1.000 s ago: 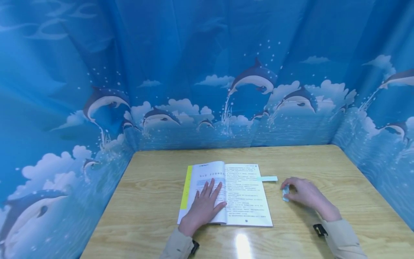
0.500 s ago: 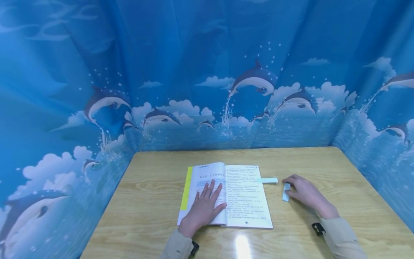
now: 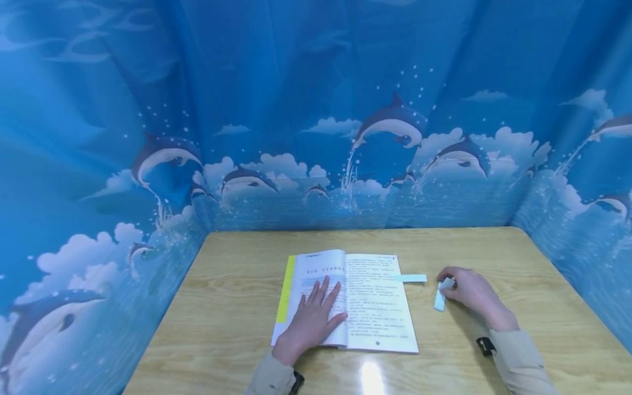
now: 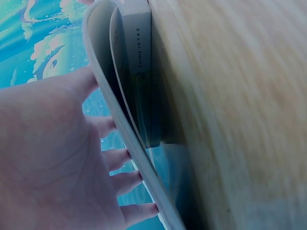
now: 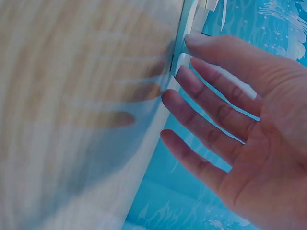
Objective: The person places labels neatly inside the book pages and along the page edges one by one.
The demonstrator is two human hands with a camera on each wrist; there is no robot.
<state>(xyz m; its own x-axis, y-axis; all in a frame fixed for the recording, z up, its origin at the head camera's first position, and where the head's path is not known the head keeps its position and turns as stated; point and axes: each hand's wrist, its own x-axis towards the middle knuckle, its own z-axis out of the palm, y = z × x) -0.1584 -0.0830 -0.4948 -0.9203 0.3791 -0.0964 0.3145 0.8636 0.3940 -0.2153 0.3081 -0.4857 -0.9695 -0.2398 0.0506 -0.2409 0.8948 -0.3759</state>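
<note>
An open book (image 3: 377, 307) lies on the table, with my left hand (image 3: 313, 318) spread flat on its left page. In the left wrist view, the fingertips of my left hand (image 4: 62, 158) touch the curved page. A pale blue sticky strip (image 3: 416, 278) juts out from the book's right edge. To the right of it lies a small pad of light blue sticky notes (image 3: 439, 300). My right hand (image 3: 471, 291) pinches the top note (image 3: 447, 283) at its far end, which is bent up from the pad. The right wrist view shows the right hand (image 5: 235, 115) with its other fingers loosely bent.
The wooden table (image 3: 237, 280) carries the book and pad. A blue dolphin-patterned curtain (image 3: 306, 137) stands along its back and sides. A yellow flap (image 3: 285, 291) shows at the book's left edge.
My right hand has peeled up the far end of the top sticky note, uncovering more of the pad. The left hand has stayed on the page.
</note>
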